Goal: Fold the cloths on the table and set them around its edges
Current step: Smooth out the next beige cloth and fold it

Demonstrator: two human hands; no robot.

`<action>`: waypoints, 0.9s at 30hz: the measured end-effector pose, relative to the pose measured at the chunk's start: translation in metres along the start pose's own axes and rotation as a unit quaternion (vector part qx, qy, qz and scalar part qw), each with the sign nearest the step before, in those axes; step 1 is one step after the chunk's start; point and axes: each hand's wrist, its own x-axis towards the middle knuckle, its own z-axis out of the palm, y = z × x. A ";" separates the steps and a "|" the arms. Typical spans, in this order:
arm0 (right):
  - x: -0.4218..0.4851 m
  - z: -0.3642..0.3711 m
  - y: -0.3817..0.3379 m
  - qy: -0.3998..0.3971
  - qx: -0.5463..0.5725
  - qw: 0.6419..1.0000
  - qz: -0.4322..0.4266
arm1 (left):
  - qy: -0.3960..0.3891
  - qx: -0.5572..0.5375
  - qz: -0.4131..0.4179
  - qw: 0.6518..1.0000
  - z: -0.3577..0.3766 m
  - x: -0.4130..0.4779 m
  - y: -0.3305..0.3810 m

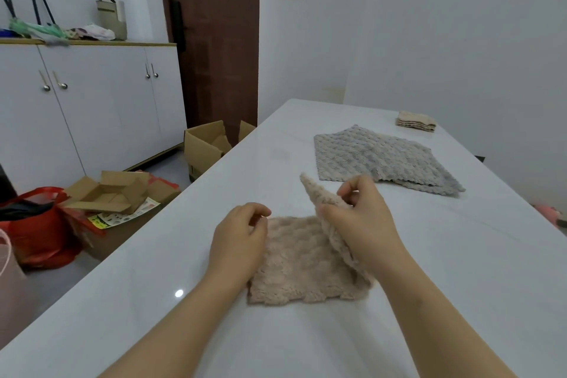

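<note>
A fluffy beige cloth (302,264) lies on the white table (460,270) in front of me. My right hand (365,221) pinches its right side and holds that part raised, with one corner pointing up and to the left. My left hand (239,239) rests at the cloth's far left corner, fingers curled on its edge. Farther back lie flat grey cloths (380,159), one over another. A small folded stack of beige cloths (416,121) sits near the table's far right edge.
Left of the table, on the floor, stand open cardboard boxes (205,147), flattened boxes (113,190) and a red bag (36,224). White cabinets (86,107) line the left wall beside a dark door (214,40). A wall runs close along the table's right side.
</note>
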 end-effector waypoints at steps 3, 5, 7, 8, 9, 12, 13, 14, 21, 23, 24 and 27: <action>-0.007 0.023 -0.004 -0.046 -0.014 0.999 0.001 | -0.010 -0.099 -0.077 0.992 -0.009 0.004 -0.003; -0.010 0.031 -0.003 -0.080 -0.036 0.996 0.003 | -0.027 -0.128 -0.109 0.985 -0.010 0.007 -0.004; -0.012 0.034 0.000 -0.099 -0.040 0.994 0.009 | -0.043 -0.136 -0.127 0.982 -0.009 0.008 -0.003; -0.013 0.034 0.001 -0.102 -0.041 0.994 0.011 | -0.049 -0.135 -0.130 0.981 -0.008 0.007 -0.001; -0.013 0.034 0.002 -0.106 -0.042 0.993 0.011 | -0.056 -0.130 -0.130 0.981 -0.008 0.007 -0.001; -0.015 0.035 0.001 -0.146 -0.034 0.988 0.021 | -0.090 -0.113 -0.119 0.982 -0.008 0.007 0.002; -0.017 0.034 -0.001 -0.174 -0.020 0.984 0.035 | -0.095 -0.110 -0.112 0.983 -0.008 0.007 0.003; -0.017 0.032 -0.004 -0.210 -0.004 0.977 0.049 | -0.097 -0.108 -0.105 0.984 -0.008 0.007 0.003; 0.003 -0.001 -0.004 -0.061 0.040 0.997 0.013 | -0.098 -0.097 -0.134 0.981 -0.017 0.010 -0.001; 0.003 0.004 0.014 -0.053 -0.135 0.988 -0.047 | -0.090 0.016 -0.099 0.991 -0.017 0.009 0.000; 0.001 0.008 0.022 -0.078 -0.210 0.971 -0.088 | -0.069 0.082 -0.070 0.992 -0.017 0.007 0.002; 0.000 0.016 0.037 -0.168 -0.301 0.927 -0.144 | -0.076 0.152 0.020 0.985 -0.011 0.000 0.006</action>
